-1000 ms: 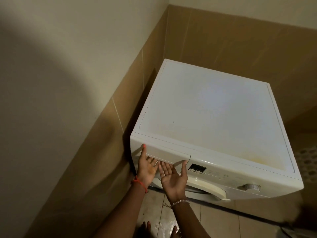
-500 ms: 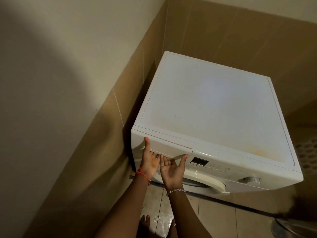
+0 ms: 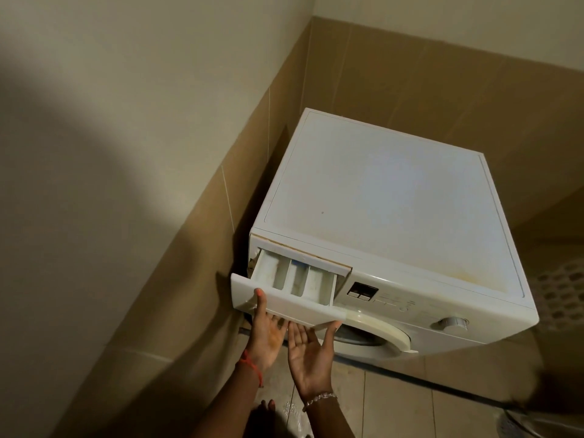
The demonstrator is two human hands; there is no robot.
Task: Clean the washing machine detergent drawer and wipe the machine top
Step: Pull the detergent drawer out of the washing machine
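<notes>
A white washing machine (image 3: 379,197) stands in the corner, its flat top bare with a yellowish stain near the front right. The detergent drawer (image 3: 294,282) sticks out at the front left, showing three stained compartments. My left hand (image 3: 265,333) is palm up under the drawer's front panel, thumb on its face and fingers hooked beneath. My right hand (image 3: 311,346) grips the same panel from below beside it, thumb at the panel's right end.
Tiled walls close in on the machine's left and back. A control dial (image 3: 453,322) and display (image 3: 362,290) sit on the front panel, above the round door (image 3: 373,335). The tiled floor shows a wet patch (image 3: 294,409) near my feet. A perforated basket (image 3: 559,295) stands at right.
The drawer was shut a second ago; both hands have pulled it out toward me, and its compartments now show.
</notes>
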